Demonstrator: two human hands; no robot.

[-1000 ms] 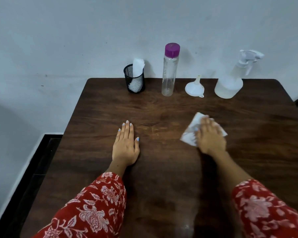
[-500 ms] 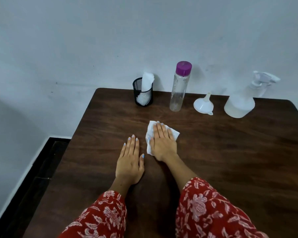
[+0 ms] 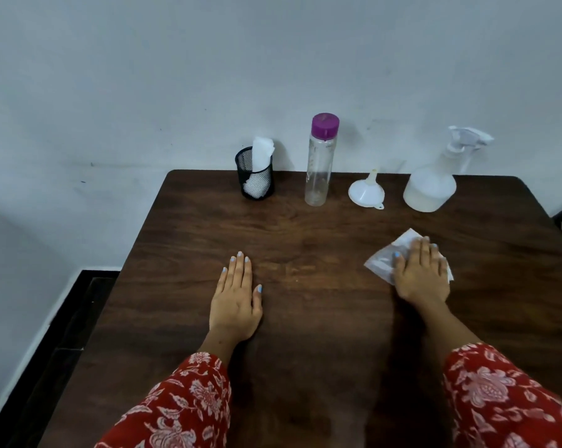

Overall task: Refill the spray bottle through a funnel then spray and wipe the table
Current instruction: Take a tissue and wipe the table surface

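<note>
My right hand (image 3: pixel 420 276) lies flat with straight fingers on a white tissue (image 3: pixel 384 261), pressing it onto the dark wooden table (image 3: pixel 305 240) right of centre. My left hand (image 3: pixel 237 295) rests flat on the table left of centre, holding nothing. Along the back edge stand a translucent spray bottle (image 3: pixel 431 185) with a white trigger head, a white funnel (image 3: pixel 367 190) resting mouth down, and a clear bottle with a purple cap (image 3: pixel 320 163).
A black mesh cup (image 3: pixel 255 179) with white tissues stands at the back left. A white wall rises right behind the table. Dark floor drops away past the table's left edge (image 3: pixel 124 279).
My right hand has slid the tissue from the middle of the table, beside my left hand, out to the right. My left hand has stayed where it was.
</note>
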